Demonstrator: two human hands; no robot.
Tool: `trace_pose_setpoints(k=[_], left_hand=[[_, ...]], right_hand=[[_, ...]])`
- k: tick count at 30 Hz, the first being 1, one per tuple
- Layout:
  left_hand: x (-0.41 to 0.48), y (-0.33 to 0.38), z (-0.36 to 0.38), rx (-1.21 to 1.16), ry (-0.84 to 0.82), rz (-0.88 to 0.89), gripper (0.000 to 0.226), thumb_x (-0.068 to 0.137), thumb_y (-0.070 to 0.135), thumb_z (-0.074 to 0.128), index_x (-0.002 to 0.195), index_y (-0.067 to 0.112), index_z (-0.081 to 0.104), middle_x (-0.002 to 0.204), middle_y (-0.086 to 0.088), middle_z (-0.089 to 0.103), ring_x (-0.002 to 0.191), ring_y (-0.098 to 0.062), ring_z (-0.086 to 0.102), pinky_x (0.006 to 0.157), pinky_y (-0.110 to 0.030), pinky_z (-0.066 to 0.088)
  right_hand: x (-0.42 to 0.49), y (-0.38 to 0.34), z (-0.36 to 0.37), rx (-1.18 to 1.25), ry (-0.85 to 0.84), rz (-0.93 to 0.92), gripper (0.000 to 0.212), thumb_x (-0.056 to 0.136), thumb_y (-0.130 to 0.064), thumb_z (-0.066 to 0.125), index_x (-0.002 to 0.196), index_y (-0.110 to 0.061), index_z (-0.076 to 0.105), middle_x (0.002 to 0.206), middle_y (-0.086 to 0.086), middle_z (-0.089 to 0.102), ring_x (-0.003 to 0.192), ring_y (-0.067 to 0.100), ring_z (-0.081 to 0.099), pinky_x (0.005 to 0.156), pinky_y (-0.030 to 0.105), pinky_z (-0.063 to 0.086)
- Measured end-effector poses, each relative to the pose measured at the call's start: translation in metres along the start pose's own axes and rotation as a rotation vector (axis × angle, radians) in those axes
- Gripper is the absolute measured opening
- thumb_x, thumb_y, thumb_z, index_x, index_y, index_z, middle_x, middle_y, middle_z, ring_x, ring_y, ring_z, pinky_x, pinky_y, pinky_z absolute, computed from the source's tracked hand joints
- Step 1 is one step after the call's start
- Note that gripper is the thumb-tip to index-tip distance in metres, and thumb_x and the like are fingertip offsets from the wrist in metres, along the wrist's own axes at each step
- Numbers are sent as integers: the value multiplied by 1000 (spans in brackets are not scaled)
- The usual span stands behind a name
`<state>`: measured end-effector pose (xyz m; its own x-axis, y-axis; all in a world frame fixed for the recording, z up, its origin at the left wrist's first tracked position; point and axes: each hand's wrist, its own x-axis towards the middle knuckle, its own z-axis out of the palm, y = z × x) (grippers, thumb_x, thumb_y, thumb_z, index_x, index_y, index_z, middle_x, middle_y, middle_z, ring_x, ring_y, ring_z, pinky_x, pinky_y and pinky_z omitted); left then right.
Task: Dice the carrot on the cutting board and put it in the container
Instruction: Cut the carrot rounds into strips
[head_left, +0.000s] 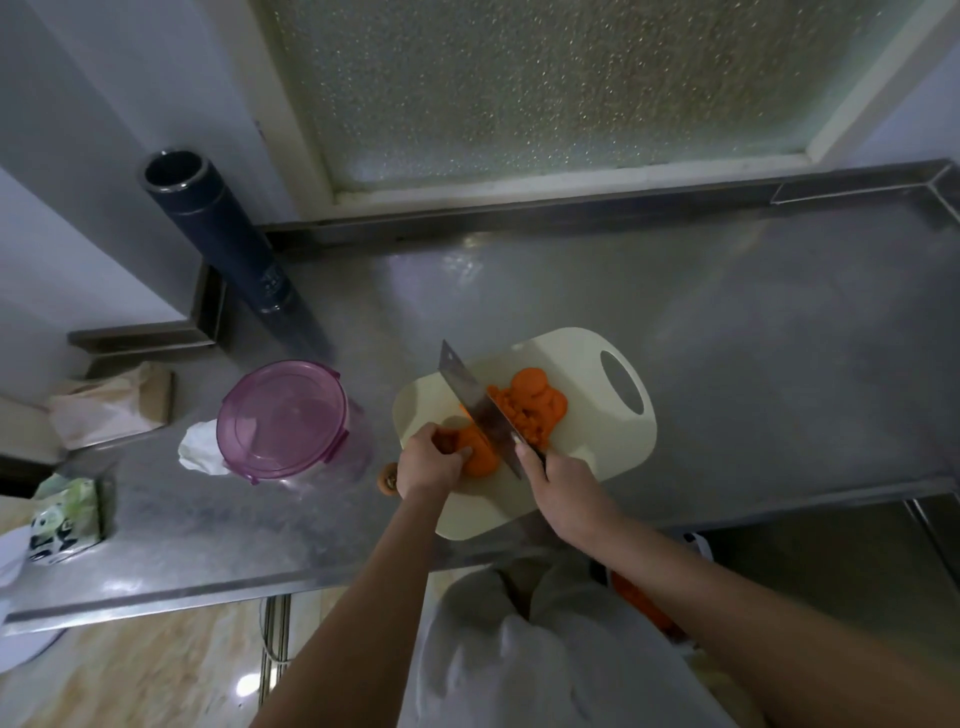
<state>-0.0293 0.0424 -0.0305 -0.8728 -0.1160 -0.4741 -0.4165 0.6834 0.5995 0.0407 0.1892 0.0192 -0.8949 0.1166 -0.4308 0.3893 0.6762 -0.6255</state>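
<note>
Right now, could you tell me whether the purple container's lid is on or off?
On: the purple lid covers the whole mouth of the container. Whether its clips are latched, I cannot tell.

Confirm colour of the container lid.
Translucent pinkish purple; the lid shows best in the head view, left of the cutting board.

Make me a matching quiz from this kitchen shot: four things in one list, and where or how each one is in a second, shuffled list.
1 cleaver
2 purple-lidded container
3 carrot chunk
4 diced carrot pile

A held down by the left hand
B on the cutting board, right of the blade
C lid on, left of the board
D gripped by the right hand

Pairs: 1-D, 2-C, 3-A, 4-B
</note>
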Motion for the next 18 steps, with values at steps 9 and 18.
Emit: trace_pose_setpoints(k=[9,18], left_hand=[[1,-2,-1,-26,-1,7,23,78,27,72,94,18,58,91,2,61,84,-17,57,64,-26,40],[2,-2,-2,-37,-15,-2,22,77,27,73,93,20,60,88,4,61,84,-16,58,62,-26,39]], right_hand=[[-13,7,5,-127,-37,12,51,100,-44,25,60,-20,43,58,-4,46,57,12,47,65,26,38],[-9,3,11,-167,-52,28,41,100,-44,27,66,-23,36,63,-6,42,64,16,46,66,27,38]])
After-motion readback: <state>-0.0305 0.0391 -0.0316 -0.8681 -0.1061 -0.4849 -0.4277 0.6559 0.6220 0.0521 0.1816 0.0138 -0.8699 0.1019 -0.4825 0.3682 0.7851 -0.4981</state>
